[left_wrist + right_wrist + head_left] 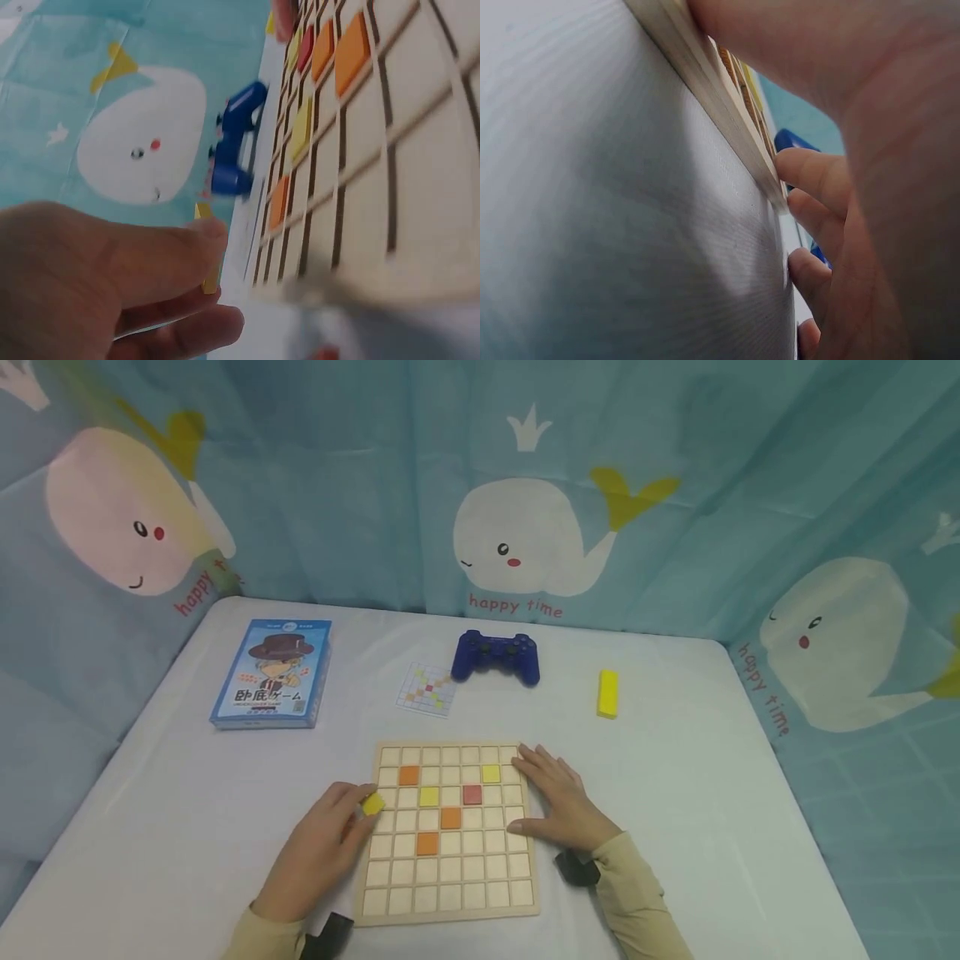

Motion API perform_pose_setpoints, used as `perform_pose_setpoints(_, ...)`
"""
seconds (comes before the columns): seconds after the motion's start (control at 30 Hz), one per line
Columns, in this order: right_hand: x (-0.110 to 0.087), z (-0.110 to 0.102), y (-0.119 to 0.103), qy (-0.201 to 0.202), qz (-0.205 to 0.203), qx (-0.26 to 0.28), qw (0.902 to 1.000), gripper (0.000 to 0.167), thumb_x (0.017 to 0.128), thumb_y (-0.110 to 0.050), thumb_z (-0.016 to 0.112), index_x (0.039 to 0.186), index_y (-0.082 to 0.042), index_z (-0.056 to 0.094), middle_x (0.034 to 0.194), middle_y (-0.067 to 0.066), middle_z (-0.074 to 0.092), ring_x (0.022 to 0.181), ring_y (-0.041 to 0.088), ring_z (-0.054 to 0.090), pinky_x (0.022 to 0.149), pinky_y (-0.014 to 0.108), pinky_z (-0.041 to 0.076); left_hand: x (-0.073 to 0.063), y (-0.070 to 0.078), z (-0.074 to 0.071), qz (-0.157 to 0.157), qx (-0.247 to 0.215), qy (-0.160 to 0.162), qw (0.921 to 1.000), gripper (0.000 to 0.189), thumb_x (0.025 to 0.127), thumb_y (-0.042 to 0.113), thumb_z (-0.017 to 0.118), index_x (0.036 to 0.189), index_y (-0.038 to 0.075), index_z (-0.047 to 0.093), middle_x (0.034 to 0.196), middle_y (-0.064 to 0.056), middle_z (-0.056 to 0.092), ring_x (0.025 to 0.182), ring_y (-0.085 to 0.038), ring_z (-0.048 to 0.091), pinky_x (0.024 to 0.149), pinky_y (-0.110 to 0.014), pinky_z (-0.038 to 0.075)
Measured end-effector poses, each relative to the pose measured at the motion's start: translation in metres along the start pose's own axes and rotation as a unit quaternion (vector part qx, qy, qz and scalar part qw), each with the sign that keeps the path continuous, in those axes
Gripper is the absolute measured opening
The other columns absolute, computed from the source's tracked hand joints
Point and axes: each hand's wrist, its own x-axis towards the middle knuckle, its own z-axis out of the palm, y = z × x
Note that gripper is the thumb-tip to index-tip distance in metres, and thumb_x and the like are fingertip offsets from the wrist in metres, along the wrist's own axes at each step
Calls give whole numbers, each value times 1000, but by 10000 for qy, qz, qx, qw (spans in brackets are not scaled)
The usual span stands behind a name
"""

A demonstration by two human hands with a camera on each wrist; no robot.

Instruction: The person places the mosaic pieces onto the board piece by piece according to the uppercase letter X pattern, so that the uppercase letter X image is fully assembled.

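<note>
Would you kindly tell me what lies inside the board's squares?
Three orange tiles, two yellow tiles and one red tile; what lies under the right hand cannot be seen.

Shows the right grip (pixel 877 169), a bare hand, filling the right of the frame, thumb at top centre against a pale wooden board (pixel 724 116), other fingers spread loosely at centre right, the uppermost fingertip by the board's near corner. Slants that edge down from upper left to centre right, a yellow strip (pixel 751 86) just behind. Spreads a white table (pixel 630 217) with soft shadows across left and bottom. Gives, past the fingers, glimpses of a blue object (pixel 793 140) and teal backdrop (pixel 802 109).
</note>
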Motion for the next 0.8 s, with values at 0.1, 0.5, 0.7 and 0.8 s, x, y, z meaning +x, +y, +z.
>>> perform_pose_setpoints(0.1,0,-1,1,46,-36,-18,10000,93,74,-55,75,148,-14,35,159,2,22,147,29,14,116,54,9,6,11,11,433,-306,-150,9985,36,81,7,76,115,2,64,101,-3,60,79,-8,54,70,-29,52)
perform_pose_setpoints(0.5,2,-4,0,26,20,47,10000,93,74,-52,75,148,-14,34,159,2,21,147,28,12,116,53,7,17,48,53,1381,-718,-587,9861,27,80,7,74,105,11,64,100,5,63,87,-6,59,77,-26,53)
perform_pose_setpoints(0.7,2,-3,-1,17,32,-5,10000,92,75,-52,76,148,-14,35,159,1,22,147,27,12,116,53,8,15,56,63,1771,-859,-393,9797,21,77,6,76,91,16,64,96,8,64,85,-7,59,76,-27,52)
perform_pose_setpoints(0.8,1,-3,-2,7,22,14,10000,92,75,-51,76,148,-14,35,158,2,22,147,27,13,116,53,8,14,58,65,1887,-851,-268,9780,19,78,5,75,88,17,65,94,8,65,85,-8,58,74,-27,52)
